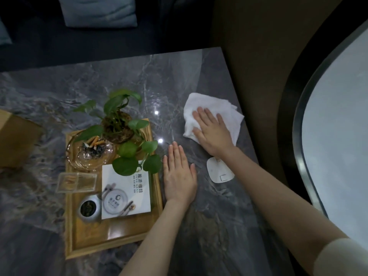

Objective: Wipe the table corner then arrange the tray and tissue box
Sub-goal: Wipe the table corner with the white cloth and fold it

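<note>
A white cloth (207,105) lies near the far right corner of the grey marble table (139,76). My right hand (213,131) presses flat on the cloth, fingers spread. My left hand (178,176) rests flat on the table, its side against the right rim of the wooden tray (111,242). The tray holds a potted plant (119,124), a glass ashtray (89,154) with cigarette butts, a white booklet (125,192), a small dark cup (88,208) and a clear box (76,182). The wooden tissue box (18,140) stands at the left edge, partly cut off.
A small white card (219,170) lies on the table under my right forearm. Beyond the table's right edge stands a round white table (338,136) with a dark rim. A dark sofa with a blue-grey cushion (99,10) sits behind.
</note>
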### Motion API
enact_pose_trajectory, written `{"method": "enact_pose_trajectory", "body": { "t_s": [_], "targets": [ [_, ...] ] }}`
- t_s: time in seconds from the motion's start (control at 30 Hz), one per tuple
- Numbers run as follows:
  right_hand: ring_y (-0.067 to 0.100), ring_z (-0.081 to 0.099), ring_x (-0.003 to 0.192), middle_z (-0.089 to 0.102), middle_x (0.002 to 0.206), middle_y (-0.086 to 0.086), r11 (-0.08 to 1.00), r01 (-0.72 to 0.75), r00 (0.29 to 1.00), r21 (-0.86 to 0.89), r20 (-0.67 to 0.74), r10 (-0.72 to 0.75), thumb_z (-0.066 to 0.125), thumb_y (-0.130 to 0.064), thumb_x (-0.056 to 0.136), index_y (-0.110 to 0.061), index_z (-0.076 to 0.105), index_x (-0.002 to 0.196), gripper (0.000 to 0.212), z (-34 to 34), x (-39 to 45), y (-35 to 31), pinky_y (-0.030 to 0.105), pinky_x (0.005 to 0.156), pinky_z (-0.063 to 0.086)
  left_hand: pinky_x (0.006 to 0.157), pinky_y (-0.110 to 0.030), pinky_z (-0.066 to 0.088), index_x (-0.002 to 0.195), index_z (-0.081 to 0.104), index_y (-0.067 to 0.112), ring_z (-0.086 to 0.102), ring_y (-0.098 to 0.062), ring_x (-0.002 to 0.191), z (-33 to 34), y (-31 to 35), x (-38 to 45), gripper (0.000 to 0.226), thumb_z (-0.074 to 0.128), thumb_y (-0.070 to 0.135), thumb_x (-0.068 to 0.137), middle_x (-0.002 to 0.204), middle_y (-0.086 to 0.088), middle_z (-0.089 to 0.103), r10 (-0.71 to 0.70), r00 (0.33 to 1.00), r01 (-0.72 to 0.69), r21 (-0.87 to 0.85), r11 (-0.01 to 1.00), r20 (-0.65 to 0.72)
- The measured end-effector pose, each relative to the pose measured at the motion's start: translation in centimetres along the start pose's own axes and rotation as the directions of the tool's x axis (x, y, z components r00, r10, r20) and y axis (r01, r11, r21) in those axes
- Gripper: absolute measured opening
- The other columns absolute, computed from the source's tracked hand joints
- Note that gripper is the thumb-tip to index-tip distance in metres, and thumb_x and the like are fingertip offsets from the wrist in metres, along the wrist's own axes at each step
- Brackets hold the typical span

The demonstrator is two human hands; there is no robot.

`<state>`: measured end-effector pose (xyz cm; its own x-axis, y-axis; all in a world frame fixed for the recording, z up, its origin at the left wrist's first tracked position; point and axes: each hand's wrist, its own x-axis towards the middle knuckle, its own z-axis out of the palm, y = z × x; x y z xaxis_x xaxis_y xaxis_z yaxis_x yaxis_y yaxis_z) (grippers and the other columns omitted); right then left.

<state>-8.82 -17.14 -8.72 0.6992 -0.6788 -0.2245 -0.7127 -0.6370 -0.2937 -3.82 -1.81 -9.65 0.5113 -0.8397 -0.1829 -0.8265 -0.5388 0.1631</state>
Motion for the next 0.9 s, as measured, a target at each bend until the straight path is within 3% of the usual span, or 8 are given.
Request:
{"method": "enact_pose_trajectory", "body": {
  "t_s": [0.23,0.33,0.43,0.57,0.67,0.73,0.8,0.9],
  "targets": [
    [0.013,0.015,0.144,0.024,0.155,-0.001,0.97,0.069,0.99,0.235,0.101,-0.096,0.027,-0.029,0.1,-0.02,0.027,0.144,0.045,-1.5,-5.5,1.0,0.035,0.117,0.005,0.112,-0.043,0.01,0.142,0.021,-0.002,0.022,-0.03,0.142,-0.7,-0.2,-0.1,0.062,0.02,0.035,0.091,0.152,-0.019,0.024,0.032,0.998,-0.03,-0.034,0.999,0.057],
    [0.019,0.031,0.139,0.036,0.15,0.006,0.956,-0.053,0.986,0.288,0.168,0.004,0.031,-0.021,0.1,-0.016,0.036,0.14,0.041,-2.7,-7.7,0.6,0.032,0.114,0.013,0.116,-0.038,-0.004,0.145,0.0,0.001,-0.004,-0.027,0.145,-1.4,-0.1,0.0,0.061,0.022,0.033,0.097,0.157,-0.016,-0.003,0.064,0.988,-0.051,-0.095,0.994,0.143],
    [0.026,0.049,0.12,0.054,0.131,0.013,0.874,-0.276,0.95,0.399,0.252,0.185,0.037,-0.02,0.098,-0.01,0.05,0.129,0.035,-4.0,-9.2,0.0,0.033,0.102,0.03,0.117,-0.041,-0.001,0.145,0.0,0.003,-0.008,-0.024,0.145,-3.1,0.0,0.3,0.06,0.022,0.031,0.098,0.157,-0.014,-0.006,0.046,0.974,-0.009,-0.168,0.986,0.22],
    [0.014,0.053,0.08,0.059,0.083,0.0,0.46,-0.411,0.895,0.787,0.254,0.366,0.042,-0.024,0.095,-0.016,0.063,0.081,0.026,-7.0,-11.2,-1.1,0.035,0.08,0.036,0.117,-0.041,0.009,0.145,0.014,0.002,0.007,-0.025,0.145,-6.0,-0.1,0.0,0.055,0.023,0.03,0.098,0.157,-0.014,0.01,0.077,0.935,0.078,-0.413,0.907,0.346],
    [0.018,0.059,0.077,0.065,0.079,0.005,0.058,-0.338,0.841,0.939,0.274,0.466,0.045,-0.028,0.091,-0.015,0.064,0.08,0.025,-9.0,-13.6,-2.0,0.033,0.076,0.044,0.11,-0.036,0.023,0.139,0.033,0.005,0.029,-0.027,0.138,-9.0,0.0,-1.5,0.048,0.029,0.029,0.097,0.15,-0.014,0.032,0.143,0.913,0.148,-0.636,0.758,0.383],
    [0.02,0.065,0.072,0.069,0.073,0.006,-0.257,-0.246,0.854,0.935,0.334,0.399,0.044,-0.027,0.09,-0.012,0.064,0.084,0.026,-10.1,-15.4,-2.9,0.033,0.069,0.047,0.108,-0.035,0.026,0.139,0.036,0.011,0.032,-0.026,0.136,-10.5,-0.3,-2.6,0.049,0.034,0.034,0.096,0.148,-0.01,0.037,0.196,0.908,0.147,-0.721,0.677,0.37],
    [0.021,0.064,0.076,0.068,0.077,0.007,-0.419,-0.162,0.9,0.893,0.308,0.308,0.053,-0.028,0.08,-0.012,0.064,0.088,0.021,-10.6,-17.0,-4.3,0.033,0.071,0.047,0.109,-0.037,0.03,0.14,0.035,0.017,0.038,-0.023,0.133,-12.0,-0.9,-4.0,0.059,0.044,0.045,0.089,0.146,-0.005,0.041,0.244,0.917,0.126,-0.81,0.572,0.315],
    [0.023,0.062,0.081,0.065,0.084,0.008,-0.535,-0.065,0.956,0.842,0.205,0.207,0.084,-0.03,0.04,-0.012,0.072,0.084,0.049,-10.2,-19.3,-6.8,0.032,0.076,0.048,0.102,-0.042,0.044,0.128,0.047,0.026,0.053,-0.016,0.119,-14.1,-2.4,-6.2,0.07,0.061,0.057,0.067,0.132,0.003,0.056,0.312,0.927,0.084,-0.926,0.369,0.208]
  ]
}}
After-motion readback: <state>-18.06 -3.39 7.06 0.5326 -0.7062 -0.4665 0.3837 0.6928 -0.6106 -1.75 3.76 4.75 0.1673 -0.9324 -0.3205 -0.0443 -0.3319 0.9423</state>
